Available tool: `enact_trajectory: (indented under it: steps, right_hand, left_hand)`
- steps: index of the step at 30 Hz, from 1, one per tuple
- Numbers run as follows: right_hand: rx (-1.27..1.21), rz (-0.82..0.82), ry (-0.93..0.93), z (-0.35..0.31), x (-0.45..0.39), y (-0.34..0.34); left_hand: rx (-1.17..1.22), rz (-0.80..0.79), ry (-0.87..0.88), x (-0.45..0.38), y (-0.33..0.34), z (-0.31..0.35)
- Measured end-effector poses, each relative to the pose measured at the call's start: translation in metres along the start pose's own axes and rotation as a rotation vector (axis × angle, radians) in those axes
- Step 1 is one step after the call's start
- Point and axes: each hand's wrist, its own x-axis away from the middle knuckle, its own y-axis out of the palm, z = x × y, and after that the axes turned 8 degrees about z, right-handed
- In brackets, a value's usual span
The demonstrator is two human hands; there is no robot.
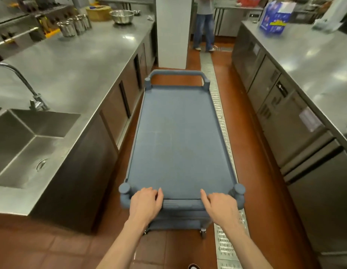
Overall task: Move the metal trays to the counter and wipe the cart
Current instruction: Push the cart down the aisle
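Observation:
A grey-blue plastic cart (180,136) stands lengthwise in the aisle in front of me, its top shelf bare. My left hand (144,202) grips the near handle of the cart on the left side. My right hand (220,207) grips the same handle on the right side. A second handle (177,73) arches over the cart's far end. No metal tray shows on the cart.
Steel counters run along both sides: the left counter (87,55) has a sink (29,140), a tap, canisters and a metal bowl (121,16); the right counter (312,61) carries a blue box (275,16). A person (204,26) stands beyond a white pillar. A floor drain grate (217,105) runs along the aisle.

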Motion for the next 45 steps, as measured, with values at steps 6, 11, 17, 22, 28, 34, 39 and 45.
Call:
enact_trajectory:
  steps: [6,11,17,22,28,34,39,45]
  right_hand:
    - [0.034,0.062,0.038,-0.006,-0.006,0.000]
    - [0.031,0.090,0.031,-0.011,-0.024,0.004]
    - [0.031,0.122,0.075,-0.016,-0.069,0.014]
    - [0.026,0.003,0.058,-0.020,-0.113,0.006]
    - [0.057,0.067,-0.007,-0.022,-0.165,0.005]
    - [0.034,0.094,-0.047,-0.021,-0.212,0.017]
    - [-0.001,0.039,-0.010,-0.029,-0.248,0.009]
    - [0.041,-0.015,0.040,-0.042,-0.297,0.009]
  left_hand:
    - [-0.062,0.007,-0.022,-0.005,0.001,-0.003]
    - [-0.068,-0.034,-0.024,-0.024,0.008,-0.009]
    - [-0.075,-0.087,-0.033,-0.064,0.011,-0.013]
    - [-0.124,-0.206,-0.106,-0.104,0.011,-0.010]
    - [-0.147,-0.160,-0.115,-0.151,0.021,-0.013]
    - [-0.117,-0.134,-0.110,-0.188,0.038,-0.023]
    - [-0.148,-0.105,-0.104,-0.225,0.045,-0.032]
    - [-0.101,-0.103,-0.149,-0.274,0.058,-0.042]
